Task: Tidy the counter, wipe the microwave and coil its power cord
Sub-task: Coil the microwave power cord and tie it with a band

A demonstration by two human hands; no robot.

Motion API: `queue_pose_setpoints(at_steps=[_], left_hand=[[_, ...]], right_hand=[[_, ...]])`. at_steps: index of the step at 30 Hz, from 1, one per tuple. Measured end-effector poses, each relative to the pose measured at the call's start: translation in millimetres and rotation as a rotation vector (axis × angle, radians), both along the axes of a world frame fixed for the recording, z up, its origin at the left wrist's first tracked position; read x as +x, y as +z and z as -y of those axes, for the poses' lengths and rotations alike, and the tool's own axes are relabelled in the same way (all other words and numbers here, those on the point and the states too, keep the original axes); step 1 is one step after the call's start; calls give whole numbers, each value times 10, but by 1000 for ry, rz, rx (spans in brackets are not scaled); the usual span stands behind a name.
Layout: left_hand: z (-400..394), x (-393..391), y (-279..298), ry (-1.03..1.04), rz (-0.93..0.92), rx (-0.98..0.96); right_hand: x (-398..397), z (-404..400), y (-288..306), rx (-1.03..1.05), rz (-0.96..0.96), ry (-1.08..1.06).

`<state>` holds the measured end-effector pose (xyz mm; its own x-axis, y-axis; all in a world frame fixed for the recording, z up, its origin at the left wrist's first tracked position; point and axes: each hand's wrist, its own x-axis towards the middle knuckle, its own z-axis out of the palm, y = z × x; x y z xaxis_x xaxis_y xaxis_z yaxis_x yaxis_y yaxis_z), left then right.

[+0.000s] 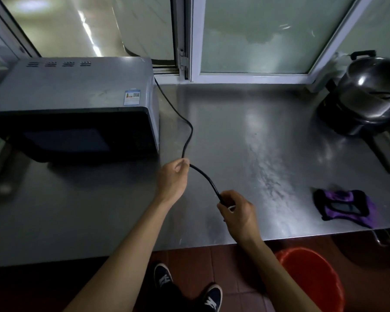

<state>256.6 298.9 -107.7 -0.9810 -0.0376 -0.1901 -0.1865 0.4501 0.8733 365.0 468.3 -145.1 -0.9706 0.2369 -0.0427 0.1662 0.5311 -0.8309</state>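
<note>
Cord-coiling step, by the look of it. Left hand [173,179] pinching cord [187,131] mid-frame, right hand [236,210] gripping its free end lower centre; rest runs up behind microwave [72,91], upper left. Next, prob: fold 1st loop into left hand w/o tugging

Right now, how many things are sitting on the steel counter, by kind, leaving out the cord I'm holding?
Microwave: 1
Lidded metal pot: 1
Purple cloth: 1
Total: 3
</note>
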Motion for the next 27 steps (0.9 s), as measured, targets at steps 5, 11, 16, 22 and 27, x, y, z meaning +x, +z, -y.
queue_pose_setpoints(at_steps=[5, 11, 16, 22, 27], left_hand=[[-51, 378, 44, -30, -115, -79], [-61, 738, 114, -19, -231, -91], [36, 880, 44, -21, -259, -106], [61, 864, -36, -71, -217, -234], [73, 792, -62, -66, -221, -312]], right_hand=[[43, -102, 70, 67, -79, 98], [33, -56, 313, 52, -231, 177], [150, -15, 379, 36, -302, 213], [338, -64, 433, -48, -338, 193], [424, -141, 531, -73, -377, 160]])
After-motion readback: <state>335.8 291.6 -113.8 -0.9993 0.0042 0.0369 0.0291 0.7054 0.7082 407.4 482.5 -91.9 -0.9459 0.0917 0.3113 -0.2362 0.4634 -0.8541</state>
